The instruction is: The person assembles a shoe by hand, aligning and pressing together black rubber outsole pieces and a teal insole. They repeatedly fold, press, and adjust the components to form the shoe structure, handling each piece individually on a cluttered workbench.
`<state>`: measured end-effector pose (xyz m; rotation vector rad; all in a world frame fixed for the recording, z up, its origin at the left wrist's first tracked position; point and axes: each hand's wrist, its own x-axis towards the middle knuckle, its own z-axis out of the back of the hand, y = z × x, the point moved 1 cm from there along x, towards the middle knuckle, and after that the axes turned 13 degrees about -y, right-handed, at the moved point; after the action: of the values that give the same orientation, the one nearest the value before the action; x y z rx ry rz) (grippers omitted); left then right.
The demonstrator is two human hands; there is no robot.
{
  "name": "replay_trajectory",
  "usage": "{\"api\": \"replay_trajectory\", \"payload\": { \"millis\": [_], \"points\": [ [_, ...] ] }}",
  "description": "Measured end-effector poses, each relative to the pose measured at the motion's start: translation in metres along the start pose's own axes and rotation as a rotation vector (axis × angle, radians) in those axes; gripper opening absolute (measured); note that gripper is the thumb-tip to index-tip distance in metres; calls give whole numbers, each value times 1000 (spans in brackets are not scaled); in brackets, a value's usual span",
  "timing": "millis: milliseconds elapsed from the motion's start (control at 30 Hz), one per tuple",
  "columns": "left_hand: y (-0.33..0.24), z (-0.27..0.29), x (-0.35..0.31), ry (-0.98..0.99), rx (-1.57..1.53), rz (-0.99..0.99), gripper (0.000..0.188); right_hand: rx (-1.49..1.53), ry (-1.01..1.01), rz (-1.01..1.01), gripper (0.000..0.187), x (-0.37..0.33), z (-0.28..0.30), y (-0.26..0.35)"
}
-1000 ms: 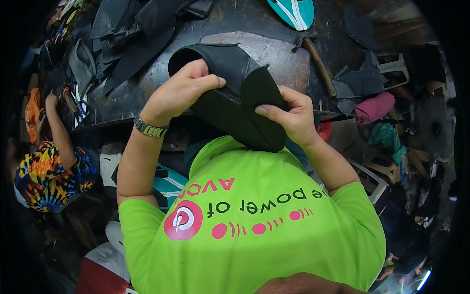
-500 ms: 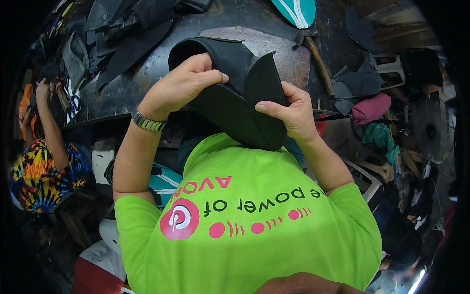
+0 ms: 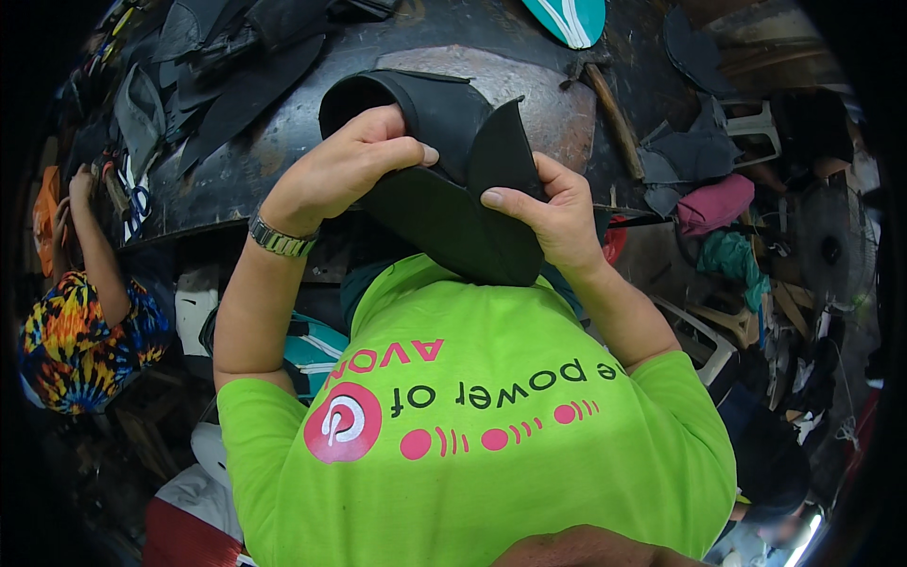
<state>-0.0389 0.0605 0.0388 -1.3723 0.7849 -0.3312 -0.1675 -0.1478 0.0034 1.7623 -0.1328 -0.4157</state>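
Note:
Between my hands is a black shoe upper [image 3: 435,213], a smooth, curved piece with an open rounded end at the left and a pointed flap at the right. My left hand [image 3: 373,156], with a metal watch on its wrist, grips the rim of the rounded end; its fingers reach inside and are hidden, the thumb lies on the edge. My right hand [image 3: 557,208] pinches the flap, thumb on the near face and fingers behind. The piece is held tilted over the near edge of the dark worktable [image 3: 274,156], close to my green shirt.
Black cut pieces [image 3: 250,99] pile up at the table's left. A hammer [image 3: 616,118] and a teal sole [image 3: 570,19] lie at the far right. Blue-handled scissors [image 3: 139,203] rest near another person [image 3: 90,321] at the left. A pink cloth bundle [image 3: 715,204] and a fan [image 3: 831,248] are at the right.
My view has shifted slightly, and both hands keep their grip on the shoe upper. At the left, the other person's hands have moved a little.

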Motion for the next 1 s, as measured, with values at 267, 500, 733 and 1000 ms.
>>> {"api": "replay_trajectory", "payload": {
  "millis": [267,500,733,1000],
  "points": [
    [0,-23,-10,-138,153,-295,43,6,-19,-15,19,-5,-4,-10],
    [2,-19,-12,-213,529,-119,22,-821,-19,553,33,6,3,33],
    [6,-30,-7,-164,350,-250,19,-576,-24,792,26,14,0,54],
    [0,-28,-13,-142,347,-168,17,-439,84,1141,33,0,-1,32]
  ]
}}
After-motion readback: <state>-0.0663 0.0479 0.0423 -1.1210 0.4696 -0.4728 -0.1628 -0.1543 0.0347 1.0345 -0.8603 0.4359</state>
